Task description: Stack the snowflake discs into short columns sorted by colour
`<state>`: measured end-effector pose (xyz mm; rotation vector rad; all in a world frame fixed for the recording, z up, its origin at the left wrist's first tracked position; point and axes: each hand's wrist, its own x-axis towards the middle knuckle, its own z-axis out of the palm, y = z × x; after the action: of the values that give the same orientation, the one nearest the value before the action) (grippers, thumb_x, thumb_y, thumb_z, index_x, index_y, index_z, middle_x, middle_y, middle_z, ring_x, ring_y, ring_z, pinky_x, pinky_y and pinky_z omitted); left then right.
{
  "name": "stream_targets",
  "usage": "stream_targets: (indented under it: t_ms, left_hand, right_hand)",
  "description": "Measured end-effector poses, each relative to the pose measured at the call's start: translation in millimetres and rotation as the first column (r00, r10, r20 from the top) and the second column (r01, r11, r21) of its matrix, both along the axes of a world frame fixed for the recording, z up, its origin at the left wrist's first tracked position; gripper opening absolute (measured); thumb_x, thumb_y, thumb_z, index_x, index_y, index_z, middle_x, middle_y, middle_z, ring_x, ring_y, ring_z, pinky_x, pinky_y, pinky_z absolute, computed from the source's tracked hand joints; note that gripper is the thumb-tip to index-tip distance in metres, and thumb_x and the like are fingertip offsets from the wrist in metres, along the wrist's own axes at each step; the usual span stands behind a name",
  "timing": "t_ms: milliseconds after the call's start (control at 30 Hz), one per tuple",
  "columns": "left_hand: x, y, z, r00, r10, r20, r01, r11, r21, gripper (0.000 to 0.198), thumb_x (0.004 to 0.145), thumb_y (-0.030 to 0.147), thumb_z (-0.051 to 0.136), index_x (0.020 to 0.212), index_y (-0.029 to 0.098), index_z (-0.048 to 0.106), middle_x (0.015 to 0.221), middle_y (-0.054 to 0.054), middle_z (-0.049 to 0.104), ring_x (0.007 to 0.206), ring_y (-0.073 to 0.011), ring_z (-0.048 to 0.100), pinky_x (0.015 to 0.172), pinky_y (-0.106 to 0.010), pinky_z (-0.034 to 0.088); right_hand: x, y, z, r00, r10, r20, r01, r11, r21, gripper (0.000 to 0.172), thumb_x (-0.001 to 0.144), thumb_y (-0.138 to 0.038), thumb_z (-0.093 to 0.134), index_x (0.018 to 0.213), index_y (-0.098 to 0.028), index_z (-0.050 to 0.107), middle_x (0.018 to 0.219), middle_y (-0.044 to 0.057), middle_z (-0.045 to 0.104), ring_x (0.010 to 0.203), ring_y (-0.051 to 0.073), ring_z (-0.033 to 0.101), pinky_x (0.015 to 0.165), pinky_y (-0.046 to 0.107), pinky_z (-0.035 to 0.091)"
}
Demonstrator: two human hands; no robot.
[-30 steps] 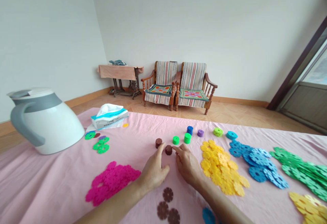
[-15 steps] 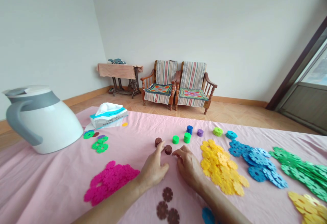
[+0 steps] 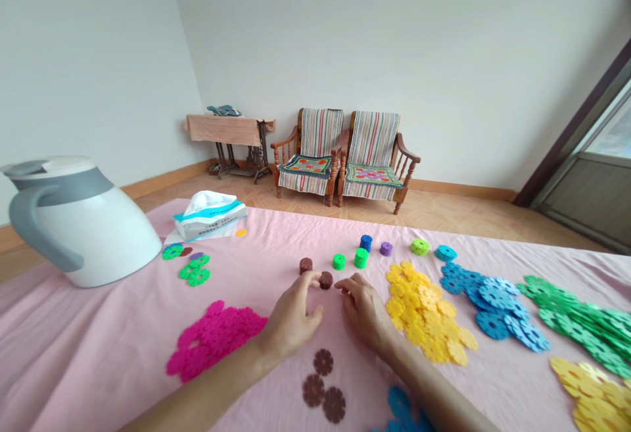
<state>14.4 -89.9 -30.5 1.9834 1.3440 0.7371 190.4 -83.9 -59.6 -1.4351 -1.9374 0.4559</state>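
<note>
On the pink cloth, my left hand (image 3: 290,317) is open, thumb and forefinger apart, with its fingertips close beside a short stack of brown flower-shaped plastic discs (image 3: 326,280). My right hand (image 3: 365,312) is on the other side of that stack, its fingers bent and holding nothing, a small gap between them and the discs. Just behind my left fingertips rises a taller brown stack (image 3: 305,265), partly hidden at its base. Several loose brown discs (image 3: 324,361) lie flat between my forearms.
Small stacks in green (image 3: 361,258), dark blue (image 3: 365,242), purple (image 3: 386,248), lime (image 3: 420,246) and teal (image 3: 446,252) stand farther back. Around me spread magenta (image 3: 217,340), yellow (image 3: 424,313), blue (image 3: 497,304) and green (image 3: 582,320) disc piles. A jug (image 3: 93,228) and tissue pack (image 3: 211,216) stand left.
The view has tipped slightly downward. Both hands remain beside the short brown stack, with hardly any movement. More blue discs show under my right forearm.
</note>
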Motion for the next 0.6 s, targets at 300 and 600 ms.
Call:
stream_targets:
  t_ms: [300, 600]
  left_hand:
    - [-17, -33, 32.9, 0.837, -0.442, -0.321, 0.438, 0.894, -0.089, 0.028, 0.070, 0.016, 0.061, 0.096, 0.025, 0.063, 0.091, -0.001, 0.053, 0.078, -0.0153, 0.056, 0.070, -0.022, 0.044]
    - [-4, -36, 30.9, 0.707, -0.457, -0.540, 0.545, 0.838, 0.005, 0.013, 0.070, 0.007, 0.052, 0.075, 0.019, 0.054, 0.084, -0.003, 0.055, 0.074, -0.0163, 0.057, 0.068, -0.024, 0.045]
  right_hand:
    - [23, -36, 4.8, 0.997, -0.047, -0.066, 0.045, 0.998, -0.032, 0.026, 0.079, -0.014, 0.041, 0.091, -0.018, 0.064, 0.079, 0.003, 0.058, 0.058, 0.010, 0.052, 0.057, 0.024, 0.040]
    - [31, -52, -1.3, 0.994, -0.088, -0.059, 0.088, 0.996, 0.001, 0.027, 0.079, -0.014, 0.040, 0.091, -0.018, 0.063, 0.078, 0.004, 0.058, 0.068, 0.014, 0.054, 0.059, 0.025, 0.040]
